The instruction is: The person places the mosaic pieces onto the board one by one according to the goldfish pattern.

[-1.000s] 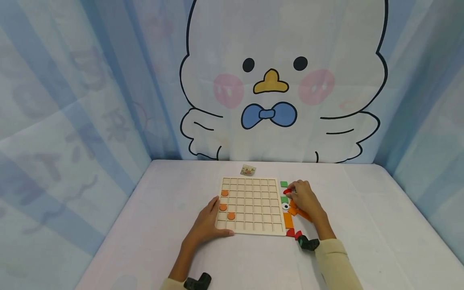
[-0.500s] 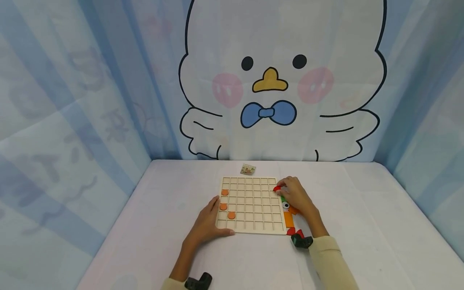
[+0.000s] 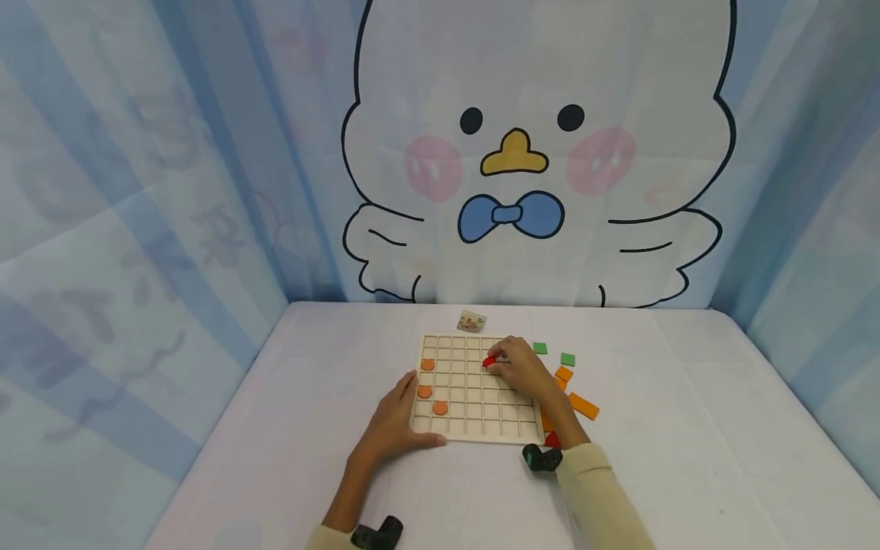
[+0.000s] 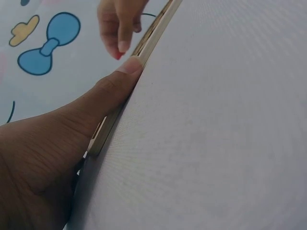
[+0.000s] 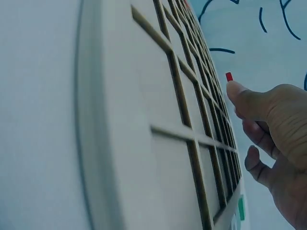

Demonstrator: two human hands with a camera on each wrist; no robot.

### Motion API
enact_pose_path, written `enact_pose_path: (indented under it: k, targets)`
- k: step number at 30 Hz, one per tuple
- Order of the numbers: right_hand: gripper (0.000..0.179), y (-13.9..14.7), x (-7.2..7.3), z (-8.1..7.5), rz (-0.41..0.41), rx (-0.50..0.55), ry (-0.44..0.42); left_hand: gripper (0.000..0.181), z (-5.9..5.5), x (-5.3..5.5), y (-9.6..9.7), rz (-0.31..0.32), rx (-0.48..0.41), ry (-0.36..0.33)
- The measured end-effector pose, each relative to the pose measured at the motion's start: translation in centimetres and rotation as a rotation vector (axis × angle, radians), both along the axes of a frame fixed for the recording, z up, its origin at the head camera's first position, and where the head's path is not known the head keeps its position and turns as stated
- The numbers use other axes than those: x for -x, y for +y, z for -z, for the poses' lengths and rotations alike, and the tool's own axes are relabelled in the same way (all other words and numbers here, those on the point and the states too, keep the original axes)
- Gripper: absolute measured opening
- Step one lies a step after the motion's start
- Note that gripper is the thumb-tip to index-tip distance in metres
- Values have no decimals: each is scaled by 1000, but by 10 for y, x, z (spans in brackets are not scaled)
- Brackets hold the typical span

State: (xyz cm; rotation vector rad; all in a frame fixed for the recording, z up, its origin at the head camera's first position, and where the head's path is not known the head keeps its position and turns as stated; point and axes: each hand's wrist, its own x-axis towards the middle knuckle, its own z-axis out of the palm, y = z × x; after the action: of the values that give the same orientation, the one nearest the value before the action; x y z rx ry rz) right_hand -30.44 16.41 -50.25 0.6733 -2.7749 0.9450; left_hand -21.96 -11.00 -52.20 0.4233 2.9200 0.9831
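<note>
A pale wooden grid board (image 3: pixel 474 397) lies flat on the table. My left hand (image 3: pixel 392 420) holds its near left corner, thumb on the front edge and fingers along the left side. In the left wrist view that thumb presses against the board's edge (image 4: pixel 153 45). Between thumb and fingertips, my right hand (image 3: pixel 521 370) pinches a small red piece (image 3: pixel 489 361) over the upper right part of the grid. Only a bit of the red piece (image 5: pixel 229 76) shows past the thumb in the right wrist view. Three orange discs (image 3: pixel 440 409) sit in cells at the board's left.
Right of the board lie two green squares (image 3: pixel 567 359), a long orange strip (image 3: pixel 584 406), smaller orange pieces (image 3: pixel 564 373) and a red piece (image 3: pixel 552 440), some partly hidden by the right forearm. A small printed card (image 3: pixel 471 321) lies behind the board. A patterned curtain (image 3: pixel 316 252) hangs beyond the table.
My right hand has picked up the red piece from among the pieces right of the board and carried it left over the grid. The left hand stays at the corner.
</note>
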Motion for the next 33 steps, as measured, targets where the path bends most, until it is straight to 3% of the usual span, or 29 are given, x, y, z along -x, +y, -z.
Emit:
enact_pose_path:
  k: [7, 14, 26, 33]
  targets:
    - [21, -28, -2, 0, 2, 40, -50, 126, -1, 0, 0, 3, 20, 6]
    - [21, -46, -2, 3, 19, 24, -37, 125, 0, 1, 0, 8, 17, 19]
    - [17, -54, -3, 7, 2, 38, 5, 125, 2, 0, 0, 20, 14, 23]
    - [16, -54, -2, 6, -4, 31, -26, 125, 3, 0, -1, 19, 6, 21]
